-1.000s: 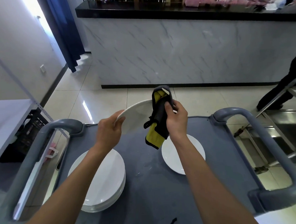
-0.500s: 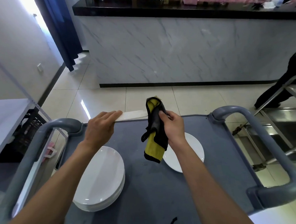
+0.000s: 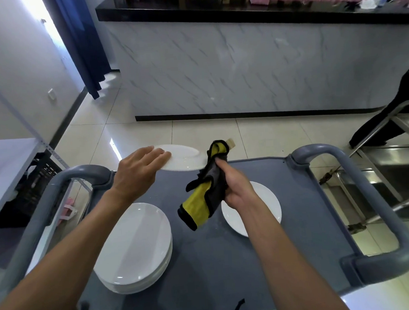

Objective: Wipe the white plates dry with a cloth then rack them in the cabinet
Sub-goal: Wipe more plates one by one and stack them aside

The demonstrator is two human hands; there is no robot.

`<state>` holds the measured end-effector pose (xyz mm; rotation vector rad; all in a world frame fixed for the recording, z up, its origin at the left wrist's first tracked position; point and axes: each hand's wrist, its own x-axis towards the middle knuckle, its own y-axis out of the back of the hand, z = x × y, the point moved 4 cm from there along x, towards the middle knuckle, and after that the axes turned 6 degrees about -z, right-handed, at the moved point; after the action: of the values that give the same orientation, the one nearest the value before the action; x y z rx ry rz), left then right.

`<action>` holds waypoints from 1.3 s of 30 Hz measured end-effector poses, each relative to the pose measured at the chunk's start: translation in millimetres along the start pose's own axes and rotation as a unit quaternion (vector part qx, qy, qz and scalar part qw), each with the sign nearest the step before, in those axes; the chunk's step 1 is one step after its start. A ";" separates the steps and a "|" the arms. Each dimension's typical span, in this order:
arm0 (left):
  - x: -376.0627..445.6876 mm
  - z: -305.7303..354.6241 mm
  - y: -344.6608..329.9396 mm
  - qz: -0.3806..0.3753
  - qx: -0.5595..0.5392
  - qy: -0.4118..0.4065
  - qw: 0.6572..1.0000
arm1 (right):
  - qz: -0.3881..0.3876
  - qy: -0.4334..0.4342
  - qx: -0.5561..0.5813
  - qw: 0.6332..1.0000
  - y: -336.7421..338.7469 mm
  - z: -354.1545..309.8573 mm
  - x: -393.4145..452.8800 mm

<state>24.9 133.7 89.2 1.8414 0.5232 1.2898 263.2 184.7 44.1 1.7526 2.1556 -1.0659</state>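
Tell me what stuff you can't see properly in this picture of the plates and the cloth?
- Held plate: the left hand covers its left rim, the cloth its right edge; head view.
- Single plate on the cart: the right hand and forearm hide its middle.
- Stack of plates: only rims show, too thin to count.
- Cabinet: not in view.
- Things on the black counter: blurred, cut off by the top edge.

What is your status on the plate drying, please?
Left hand holds round white ceramic plate by its rim. Right hand grips yellow-and-grey cloth at plate's edge. Stack of white plates and single white plate wait on grey cart. Nothing obstructing.
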 end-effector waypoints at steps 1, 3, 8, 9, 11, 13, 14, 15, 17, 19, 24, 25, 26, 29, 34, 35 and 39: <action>0.6 0.1 0.8 0.000 0.003 -0.006 1.000 | -0.010 -0.011 0.000 1.000 -0.9 0.0 -0.5; 0.9 1.3 2.5 -0.002 0.009 -0.017 1.000 | -0.030 -0.038 0.007 0.999 -3.5 1.4 -2.1; -2.6 3.4 0.2 0.013 0.018 -0.035 0.999 | -0.059 -0.081 0.017 0.995 -6.9 5.7 -1.7; -3.1 4.5 0.1 0.016 0.018 -0.037 0.999 | -0.060 -0.085 0.021 0.994 -7.4 6.8 -1.2; -4.6 6.8 -0.7 0.021 0.017 -0.037 0.999 | -0.057 -0.095 0.035 0.993 -8.1 8.7 -0.5; -7.7 8.8 -4.2 0.024 0.012 -0.029 0.999 | -0.054 -0.104 0.052 0.992 -9.0 11.0 1.1; -9.5 9.2 -6.2 0.027 0.008 -0.022 0.999 | -0.054 -0.105 0.061 0.991 -9.5 12.1 1.7; -11.6 9.5 -8.1 0.030 0.003 -0.014 0.999 | -0.053 -0.103 0.067 0.991 -10.0 13.0 1.8; -15.6 10.9 -11.5 0.027 -0.002 0.001 1.000 | -0.052 -0.092 0.080 0.991 -10.5 14.1 2.4; -17.8 12.5 -13.9 0.015 -0.011 0.028 0.999 | -0.050 -0.074 0.093 0.992 -11.8 13.5 2.5; -16.1 19.6 -20.6 0.022 -0.160 0.162 0.974 | -0.045 -0.016 0.115 0.992 -14.1 8.6 4.1; -14.5 21.1 -19.5 0.028 -0.208 0.218 0.953 | -0.040 -0.005 0.116 0.992 -13.6 7.0 4.2; -13.1 21.3 -18.0 0.042 -0.267 0.296 0.916 | -0.037 0.005 0.117 0.992 -12.7 5.4 4.5; -11.4 25.3 -19.7 0.130 -0.554 0.525 0.633 | -0.030 0.032 0.112 0.993 -6.7 -1.5 5.1; 0.3 35.1 -26.0 0.104 -0.767 0.549 0.315 | -0.031 0.061 0.082 0.994 0.3 -9.4 2.1; 2.7 35.7 -25.8 0.093 -0.771 0.544 0.317 | -0.034 0.068 0.069 0.995 0.9 -11.1 1.2; 6.0 37.1 -28.1 0.107 -0.765 0.554 0.311 | -0.016 0.105 0.014 0.994 -0.1 -15.5 -3.8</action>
<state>64.2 140.4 64.6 -0.8263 -0.4325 1.8373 268.9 191.2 57.4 1.9289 2.3064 -0.9618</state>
